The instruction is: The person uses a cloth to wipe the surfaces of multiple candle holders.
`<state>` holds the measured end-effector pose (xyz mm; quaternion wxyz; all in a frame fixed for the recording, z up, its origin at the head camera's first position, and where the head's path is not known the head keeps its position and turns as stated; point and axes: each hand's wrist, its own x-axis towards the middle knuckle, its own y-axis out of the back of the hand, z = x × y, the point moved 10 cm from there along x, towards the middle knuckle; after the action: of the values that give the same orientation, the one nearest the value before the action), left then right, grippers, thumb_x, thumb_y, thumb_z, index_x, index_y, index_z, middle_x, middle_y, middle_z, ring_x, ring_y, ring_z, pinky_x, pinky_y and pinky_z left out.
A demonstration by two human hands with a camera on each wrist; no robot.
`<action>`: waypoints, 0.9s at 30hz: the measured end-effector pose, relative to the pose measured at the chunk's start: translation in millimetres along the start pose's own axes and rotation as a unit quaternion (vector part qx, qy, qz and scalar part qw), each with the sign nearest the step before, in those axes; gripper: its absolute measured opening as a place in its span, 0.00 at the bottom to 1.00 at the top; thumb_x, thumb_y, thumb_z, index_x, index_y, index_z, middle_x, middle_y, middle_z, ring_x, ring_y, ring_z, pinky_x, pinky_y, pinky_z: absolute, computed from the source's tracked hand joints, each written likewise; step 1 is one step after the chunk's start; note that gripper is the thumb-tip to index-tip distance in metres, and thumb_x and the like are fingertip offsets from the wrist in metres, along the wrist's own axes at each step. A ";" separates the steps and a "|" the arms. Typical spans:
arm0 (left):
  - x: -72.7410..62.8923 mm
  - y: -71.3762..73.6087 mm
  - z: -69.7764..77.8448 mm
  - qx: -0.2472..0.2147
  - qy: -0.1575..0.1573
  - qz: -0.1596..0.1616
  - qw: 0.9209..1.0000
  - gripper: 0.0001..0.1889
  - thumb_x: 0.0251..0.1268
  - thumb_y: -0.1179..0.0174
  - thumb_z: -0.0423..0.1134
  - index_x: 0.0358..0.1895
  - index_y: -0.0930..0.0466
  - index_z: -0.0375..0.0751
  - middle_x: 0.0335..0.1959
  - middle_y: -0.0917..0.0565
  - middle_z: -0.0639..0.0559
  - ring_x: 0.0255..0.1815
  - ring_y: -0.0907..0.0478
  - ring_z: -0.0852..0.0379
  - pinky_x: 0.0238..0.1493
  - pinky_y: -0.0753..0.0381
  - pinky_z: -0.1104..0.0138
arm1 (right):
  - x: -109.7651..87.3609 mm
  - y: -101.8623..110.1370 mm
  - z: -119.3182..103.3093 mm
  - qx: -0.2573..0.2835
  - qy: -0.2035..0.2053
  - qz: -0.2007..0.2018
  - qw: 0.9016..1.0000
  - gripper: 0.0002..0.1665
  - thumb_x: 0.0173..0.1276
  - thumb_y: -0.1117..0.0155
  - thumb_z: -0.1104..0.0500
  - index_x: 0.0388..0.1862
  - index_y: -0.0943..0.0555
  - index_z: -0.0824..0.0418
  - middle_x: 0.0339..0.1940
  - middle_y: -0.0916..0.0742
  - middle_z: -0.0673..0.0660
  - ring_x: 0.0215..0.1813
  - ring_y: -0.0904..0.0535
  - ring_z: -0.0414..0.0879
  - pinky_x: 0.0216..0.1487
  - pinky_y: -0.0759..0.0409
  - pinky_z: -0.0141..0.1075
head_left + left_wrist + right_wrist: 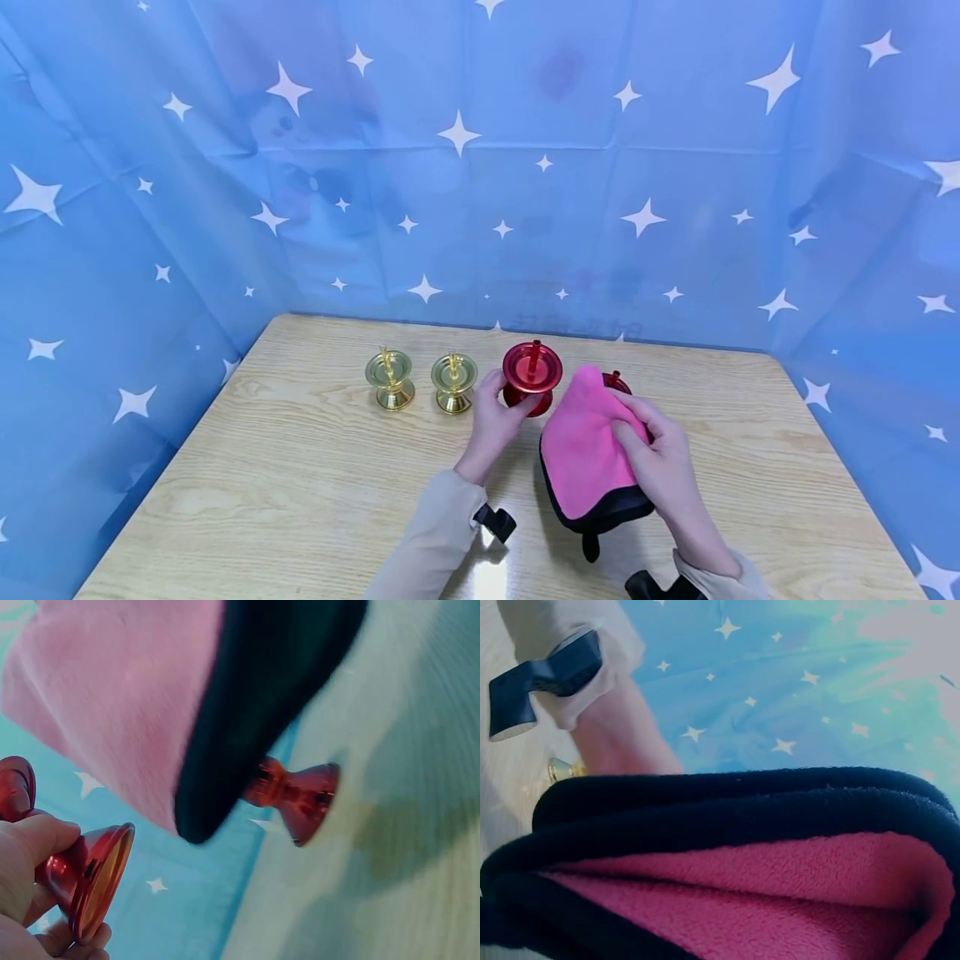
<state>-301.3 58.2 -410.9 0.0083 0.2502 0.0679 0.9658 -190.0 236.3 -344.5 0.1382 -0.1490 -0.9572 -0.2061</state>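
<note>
Gripping red holder [519,372] w/ L hand [497,418], thumb at its waist, prob. for steadiness, we pinch pink cloth [581,454] w/ R hand [662,452], btwn hands; 2nd red holder [617,382] just beyond R hand, nearer gold holder [453,380] left of L hand.

On your table [262,467] before the curtain [450,208] stand two candle holders [453,402] at left, with, to their right, a third candle holder [529,382] in your left hand [497,421], then a fourth candle holder [617,383] partly behind the cloth [585,454] in your right hand [663,454].
</note>
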 end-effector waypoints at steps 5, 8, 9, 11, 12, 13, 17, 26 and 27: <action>-3.7 -9.2 -19.8 0.014 0.048 -0.018 0.999 0.16 0.49 0.31 0.32 0.43 0.20 0.35 0.39 0.17 0.45 0.46 0.22 0.50 0.51 0.24 0.59 | -4.5 12.4 -4.5 -0.008 0.014 0.011 1.000 0.16 0.64 0.44 0.71 0.50 0.20 0.67 0.39 0.18 0.37 0.34 0.23 0.35 0.33 0.26 0.24; -5.0 -14.1 -31.7 0.027 0.076 -0.023 0.996 0.16 0.50 0.33 0.32 0.44 0.21 0.34 0.41 0.17 0.45 0.47 0.22 0.50 0.51 0.24 0.60 | -6.9 17.5 -6.2 -0.005 0.023 0.013 1.000 0.15 0.64 0.44 0.73 0.49 0.20 0.69 0.40 0.17 0.38 0.35 0.23 0.35 0.34 0.25 0.24; -5.4 -15.8 -36.2 0.032 0.085 -0.023 0.996 0.16 0.50 0.33 0.33 0.44 0.22 0.34 0.41 0.17 0.45 0.47 0.22 0.50 0.51 0.24 0.61 | -7.6 19.1 -6.1 -0.005 0.025 0.014 1.000 0.15 0.64 0.44 0.73 0.49 0.20 0.69 0.40 0.17 0.38 0.36 0.22 0.35 0.34 0.25 0.23; -5.7 -19.3 -44.2 0.039 0.100 -0.025 0.994 0.17 0.51 0.33 0.32 0.45 0.22 0.33 0.42 0.17 0.44 0.47 0.22 0.50 0.50 0.24 0.62 | -9.0 22.5 -4.7 -0.010 0.024 0.018 1.000 0.15 0.63 0.44 0.73 0.49 0.20 0.69 0.40 0.17 0.37 0.36 0.23 0.34 0.35 0.26 0.23; -5.6 -21.0 -47.8 0.043 0.104 -0.026 0.993 0.17 0.51 0.33 0.32 0.46 0.22 0.33 0.42 0.17 0.44 0.47 0.21 0.50 0.49 0.23 0.62 | -9.7 24.2 -3.1 -0.011 0.021 0.021 0.999 0.15 0.63 0.44 0.73 0.49 0.20 0.70 0.40 0.17 0.36 0.35 0.23 0.33 0.35 0.26 0.22; -5.6 -22.0 -51.0 0.049 0.107 -0.025 0.993 0.17 0.51 0.33 0.32 0.46 0.22 0.33 0.42 0.17 0.44 0.46 0.21 0.50 0.49 0.23 0.62 | -10.0 25.6 -1.7 -0.013 0.018 0.024 0.999 0.16 0.63 0.44 0.73 0.49 0.20 0.70 0.41 0.17 0.36 0.36 0.23 0.33 0.35 0.26 0.22; -5.7 -26.1 -61.1 0.062 0.112 -0.022 0.992 0.17 0.50 0.32 0.31 0.46 0.21 0.33 0.41 0.16 0.43 0.46 0.20 0.49 0.48 0.22 0.62 | -10.9 29.9 3.4 -0.023 0.010 0.034 0.999 0.16 0.63 0.44 0.73 0.49 0.20 0.70 0.40 0.18 0.35 0.36 0.24 0.32 0.35 0.27 0.22; -8.0 -30.5 -81.9 0.100 0.130 -0.018 0.986 0.18 0.47 0.31 0.30 0.46 0.21 0.34 0.41 0.16 0.43 0.46 0.20 0.49 0.48 0.22 0.62 | -13.3 32.5 9.1 -0.028 0.003 0.036 0.999 0.17 0.62 0.44 0.74 0.50 0.21 0.71 0.40 0.18 0.35 0.37 0.23 0.33 0.36 0.27 0.21; -8.3 -31.0 -83.6 0.104 0.132 -0.019 0.986 0.19 0.47 0.31 0.31 0.46 0.21 0.35 0.42 0.16 0.43 0.46 0.20 0.49 0.48 0.22 0.62 | -13.6 32.5 9.2 -0.028 0.004 0.037 0.999 0.17 0.62 0.44 0.74 0.50 0.21 0.71 0.40 0.17 0.35 0.37 0.23 0.33 0.36 0.26 0.21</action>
<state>-335.1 77.8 -491.4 -0.0081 0.1184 0.1737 0.9776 -168.2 265.5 -345.4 0.1451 -0.1869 -0.9445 -0.2279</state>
